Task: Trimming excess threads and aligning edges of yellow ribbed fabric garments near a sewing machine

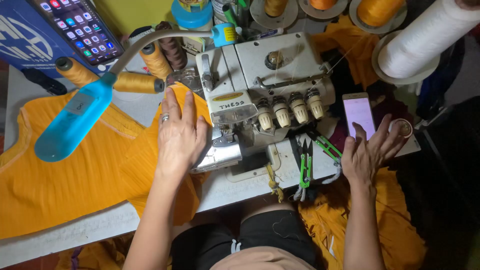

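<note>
**Flat hand feeds orange fabric into the overlock machine**

The orange fabric (75,175) lies on the tabletop (60,235), left of the overlock machine (260,100). The left hand (180,132) presses it flat, fingers spread, holding nothing. The right hand (367,155), fingers wide, touches a smartphone (358,112). Judged: steady, even pressure keeps the seam straight.

bare forearms, no sleeves; a ring (164,118) on the left hand (179,131); black shorts (260,237) with a white drawstring.

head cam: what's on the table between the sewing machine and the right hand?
Two green-handled thread snips lie there, between the sewing machine and the right hand.
</note>
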